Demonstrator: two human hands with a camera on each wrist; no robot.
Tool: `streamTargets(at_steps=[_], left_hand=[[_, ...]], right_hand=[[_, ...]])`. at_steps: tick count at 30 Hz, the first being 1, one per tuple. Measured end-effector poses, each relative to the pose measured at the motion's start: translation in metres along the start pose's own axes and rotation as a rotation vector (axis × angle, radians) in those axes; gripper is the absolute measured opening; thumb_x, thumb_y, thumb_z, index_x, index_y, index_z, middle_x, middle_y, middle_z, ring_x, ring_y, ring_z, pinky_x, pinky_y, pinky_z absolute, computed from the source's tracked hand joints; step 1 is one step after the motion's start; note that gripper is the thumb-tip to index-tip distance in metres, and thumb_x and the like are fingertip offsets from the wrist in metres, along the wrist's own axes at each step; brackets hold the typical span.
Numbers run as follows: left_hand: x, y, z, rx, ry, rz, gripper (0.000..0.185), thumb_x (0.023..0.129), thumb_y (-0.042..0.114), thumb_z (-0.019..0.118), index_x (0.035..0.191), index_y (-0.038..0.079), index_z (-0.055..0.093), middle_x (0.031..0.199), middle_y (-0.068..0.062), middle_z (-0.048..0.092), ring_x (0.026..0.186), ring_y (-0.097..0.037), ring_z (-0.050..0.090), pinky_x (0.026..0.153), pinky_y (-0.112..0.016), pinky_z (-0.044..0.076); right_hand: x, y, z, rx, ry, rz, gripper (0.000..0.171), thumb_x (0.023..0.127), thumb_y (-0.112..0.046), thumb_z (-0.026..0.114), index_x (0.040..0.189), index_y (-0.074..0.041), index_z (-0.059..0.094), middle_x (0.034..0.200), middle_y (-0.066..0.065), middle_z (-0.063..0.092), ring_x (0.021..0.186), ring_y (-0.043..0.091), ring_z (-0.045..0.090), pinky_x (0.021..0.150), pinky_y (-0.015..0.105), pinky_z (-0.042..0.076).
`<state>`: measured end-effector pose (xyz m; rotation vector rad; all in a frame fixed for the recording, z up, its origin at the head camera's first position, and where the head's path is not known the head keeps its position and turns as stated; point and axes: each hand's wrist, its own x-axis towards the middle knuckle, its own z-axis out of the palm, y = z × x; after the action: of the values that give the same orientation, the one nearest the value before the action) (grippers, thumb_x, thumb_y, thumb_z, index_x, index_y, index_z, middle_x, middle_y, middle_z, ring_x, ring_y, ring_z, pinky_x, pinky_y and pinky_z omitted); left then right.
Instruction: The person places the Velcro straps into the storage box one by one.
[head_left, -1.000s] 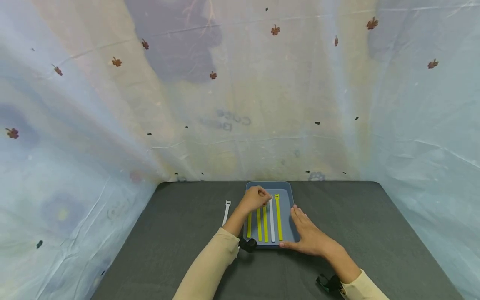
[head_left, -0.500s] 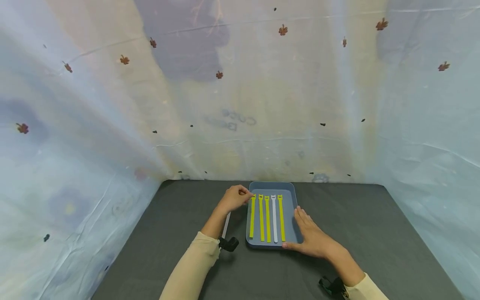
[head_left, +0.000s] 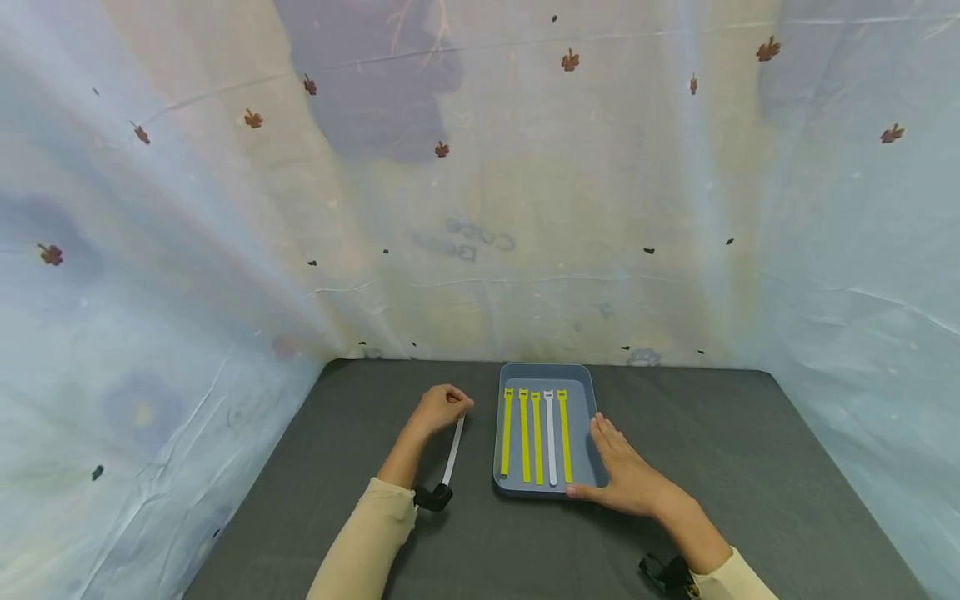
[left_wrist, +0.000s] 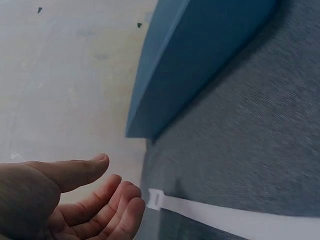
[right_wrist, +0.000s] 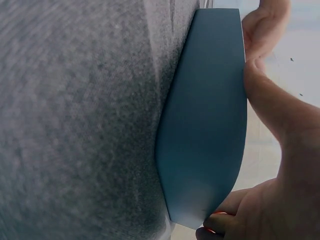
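While resting on the grey desk (head_left: pixel 315 500), left hand (head_left: pixel 438 407) loosely curled, fingertips just beside white strap (head_left: pixel 453 448), holding nothing; right hand (head_left: pixel 626 479) flat, fingers straight against blue tray (head_left: pixel 587 392) wall.

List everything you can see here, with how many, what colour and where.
Tray: one, blue-grey, on the table's far middle.
Yellow straps: four, yellow, lying side by side lengthwise in the tray.
White strap in the tray: one, white, fourth from the left among the yellow ones.
White strap on the table: one, white, just left of the tray.
Table: one, dark grey cloth surface.
Backdrop: one, pale sheet with small brown leaf prints, behind and beside the table.
Left hand: fingers loosely curled at the far end of the white strap on the table, not gripping it.
Right hand: rests flat against the tray's right edge.
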<state>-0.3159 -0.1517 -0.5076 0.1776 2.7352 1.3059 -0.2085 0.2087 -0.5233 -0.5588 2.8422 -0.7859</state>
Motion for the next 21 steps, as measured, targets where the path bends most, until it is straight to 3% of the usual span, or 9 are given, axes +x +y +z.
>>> streamTargets(at_steps=[8, 14, 21], left_hand=[[-0.002, -0.022, 0.003, 0.021, 0.009, -0.02, 0.021, 0.099, 0.017, 0.079, 0.109, 0.0, 0.072, 0.095, -0.009, 0.074, 0.079, -0.018, 0.069, 0.071, -0.035, 0.057], [-0.004, -0.031, 0.004, 0.036, 0.011, -0.018, 0.025, 0.096, 0.014, 0.082, 0.111, -0.003, 0.07, 0.098, -0.012, 0.072, 0.083, -0.022, 0.069, 0.073, -0.04, 0.059], [-0.003, -0.04, 0.007, 0.036, 0.011, -0.05, 0.031, 0.091, 0.009, 0.087, 0.114, -0.002, 0.07, 0.098, -0.01, 0.069, 0.086, -0.021, 0.064, 0.073, -0.036, 0.056]], right_hand=[[-0.001, 0.0, 0.0, 0.005, -0.006, 0.0, 0.134, 0.086, -0.073, 0.078, 0.166, 0.011, 0.011, 0.176, 0.03, 0.005, 0.163, 0.049, 0.008, 0.129, 0.068, 0.016], [-0.002, -0.001, -0.001, 0.008, 0.005, -0.008, 0.133, 0.086, -0.072, 0.079, 0.166, 0.012, 0.013, 0.175, 0.032, 0.006, 0.162, 0.05, 0.009, 0.128, 0.068, 0.016], [0.001, 0.001, 0.002, 0.001, -0.006, -0.005, 0.132, 0.087, -0.072, 0.078, 0.166, 0.011, 0.012, 0.176, 0.031, 0.005, 0.163, 0.049, 0.007, 0.129, 0.067, 0.015]])
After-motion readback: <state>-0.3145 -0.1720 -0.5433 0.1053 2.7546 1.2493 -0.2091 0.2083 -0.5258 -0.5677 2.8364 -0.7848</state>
